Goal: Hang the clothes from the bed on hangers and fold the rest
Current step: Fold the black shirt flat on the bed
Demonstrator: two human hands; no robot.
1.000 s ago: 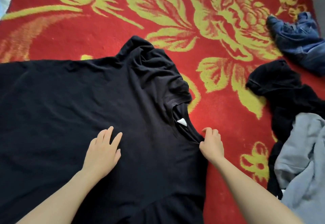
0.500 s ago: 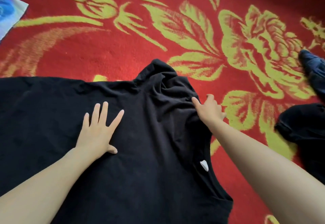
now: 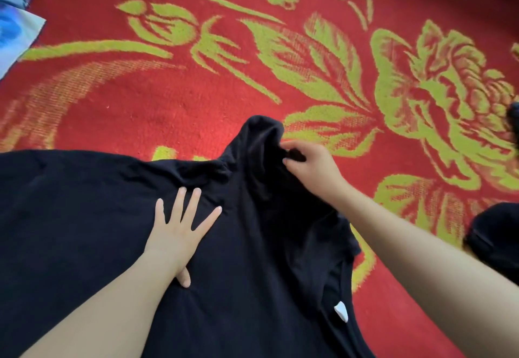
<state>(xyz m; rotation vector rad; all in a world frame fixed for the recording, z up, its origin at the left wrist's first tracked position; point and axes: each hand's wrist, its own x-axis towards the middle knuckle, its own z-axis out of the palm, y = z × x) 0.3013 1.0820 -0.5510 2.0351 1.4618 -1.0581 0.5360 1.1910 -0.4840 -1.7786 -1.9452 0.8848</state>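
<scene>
Item under work: black shirt (image 3: 84, 217), lying spread on the red cover (image 3: 196, 91), neck opening and white label (image 3: 341, 311) towards the lower right. One sleeve (image 3: 258, 138) stands bunched at the shirt's far edge.

Step judged in hand: straightening that sleeve ahead of a fold.

Recommended method: hold the body pinned near the shoulder while the sleeve is drawn out flat, so the body does not drag. Clear the creases at the shoulder before folding the sleeve across. A fold made over the bunching would likely set uneven.

Left hand (image 3: 179, 234): palm down on the shirt just below the shoulder creases, fingers straight and spread, gripping nothing, forearm low over the cloth.

Right hand (image 3: 311, 169): reaches across the collar side, fingers curled, pinching sleeve fabric between thumb and fingertips.

A second dark garment (image 3: 494, 239) lies apart at the right edge.
</scene>
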